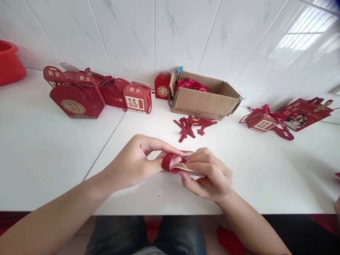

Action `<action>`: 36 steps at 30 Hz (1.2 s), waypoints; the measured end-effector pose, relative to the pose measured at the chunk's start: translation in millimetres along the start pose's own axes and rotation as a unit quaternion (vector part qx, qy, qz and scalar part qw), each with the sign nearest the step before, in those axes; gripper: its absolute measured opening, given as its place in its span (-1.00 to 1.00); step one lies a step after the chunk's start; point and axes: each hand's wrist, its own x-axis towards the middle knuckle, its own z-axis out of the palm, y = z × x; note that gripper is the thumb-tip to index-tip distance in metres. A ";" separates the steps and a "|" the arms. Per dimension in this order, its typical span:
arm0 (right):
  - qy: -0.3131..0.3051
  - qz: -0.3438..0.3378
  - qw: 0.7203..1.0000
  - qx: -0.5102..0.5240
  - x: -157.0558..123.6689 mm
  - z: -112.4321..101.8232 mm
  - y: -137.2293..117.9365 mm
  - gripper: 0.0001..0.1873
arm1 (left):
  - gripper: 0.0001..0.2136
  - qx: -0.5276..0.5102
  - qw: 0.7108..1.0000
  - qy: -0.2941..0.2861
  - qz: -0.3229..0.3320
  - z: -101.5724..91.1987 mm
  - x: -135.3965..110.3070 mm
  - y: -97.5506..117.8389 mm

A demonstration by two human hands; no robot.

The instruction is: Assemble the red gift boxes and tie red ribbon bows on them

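Head view: left hand (132, 163) and right hand (210, 176) pinch one curled red strip (169, 163); cardboard box (204, 102) beyond.

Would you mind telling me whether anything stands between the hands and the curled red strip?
Nothing visible does: the left hand and right hand pinch the red strip directly, against a pale flat card held over the white table.
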 end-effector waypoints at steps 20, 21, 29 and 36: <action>0.005 0.010 1.000 0.008 2.0 0.5 -0.4 -0.74 | -0.80 -0.033 0.999 -0.019 -0.001 3.4 -3.0 1.0; 0.006 0.010 1.000 0.009 2.2 0.6 -0.6 -0.74 | -0.80 -0.033 0.999 -0.019 -0.002 4.0 -2.7 1.8; 0.007 0.001 1.000 0.021 3.1 1.3 -0.8 -0.76 | -0.78 -0.071 0.997 -0.018 -0.017 7.4 -1.3 4.8; -0.005 0.010 1.000 0.017 2.6 -0.1 -0.9 -0.78 | -0.86 -0.041 0.999 -0.002 -0.026 6.3 -2.5 5.7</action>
